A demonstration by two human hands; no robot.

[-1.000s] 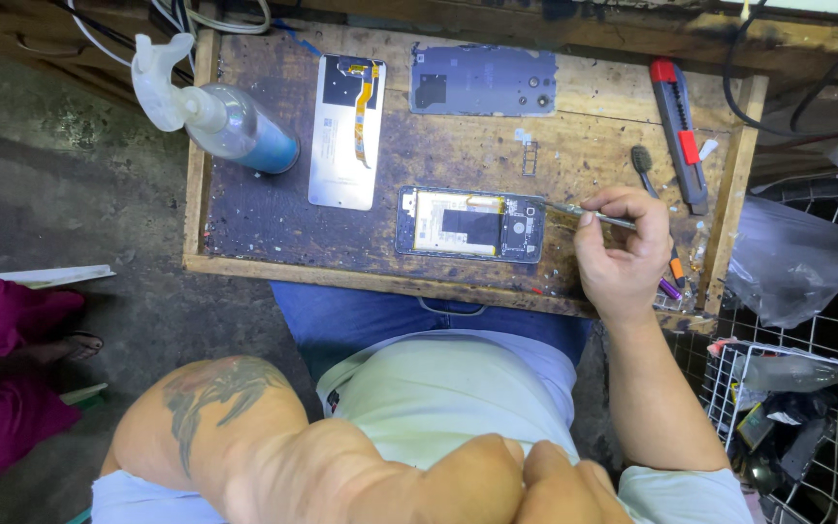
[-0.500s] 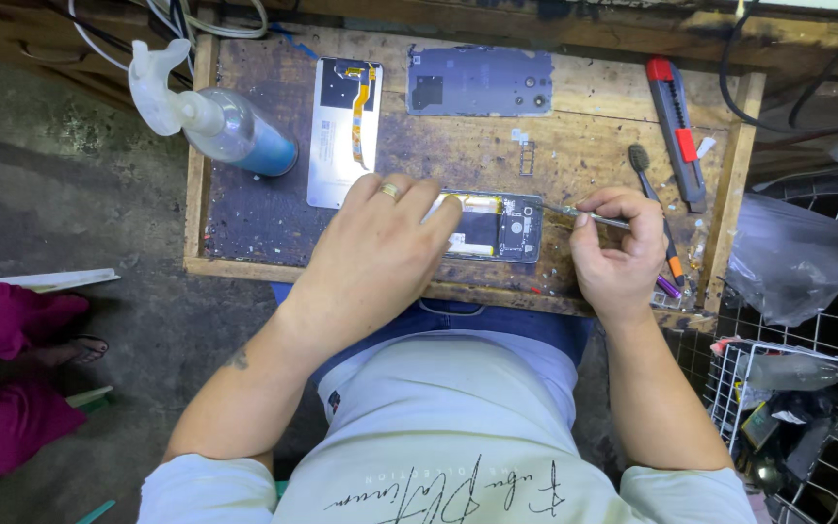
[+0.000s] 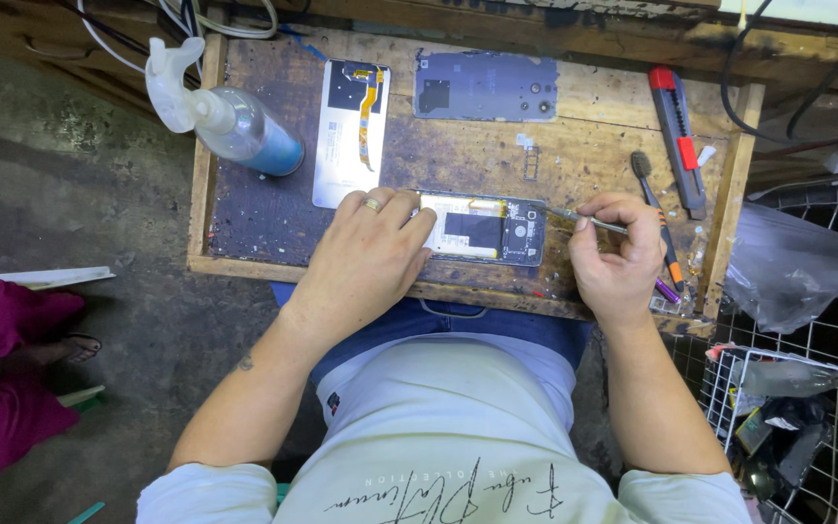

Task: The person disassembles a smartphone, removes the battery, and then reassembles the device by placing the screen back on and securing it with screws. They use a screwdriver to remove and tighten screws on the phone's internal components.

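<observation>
Opened phone [image 3: 482, 228] lying flat near the front edge of the wooden tabletop [image 3: 594, 116], back cover off, battery and circuit board exposed. Left hand [image 3: 366, 257] spread flat, fingers pressing down on the phone's left end, holding nothing else. Right hand [image 3: 618, 257] closed around thin metal tweezers [image 3: 584, 219], tips right at the phone's right end, beside the board.

Likely trouble: a slip of the tweezers across the board, scratching a part or tearing a ribbon cable; too much force near the battery, risking a puncture. Weak pressure from the left hand, and the phone sliding toward the front edge. Small loose bits [image 3: 531, 160] easy to knock away. Spray bottle [image 3: 230, 116], screen panel [image 3: 351, 131], back cover [image 3: 487, 87], box cutter [image 3: 679, 136] and brush [image 3: 654, 209] close enough to bump with an elbow or wrist.
</observation>
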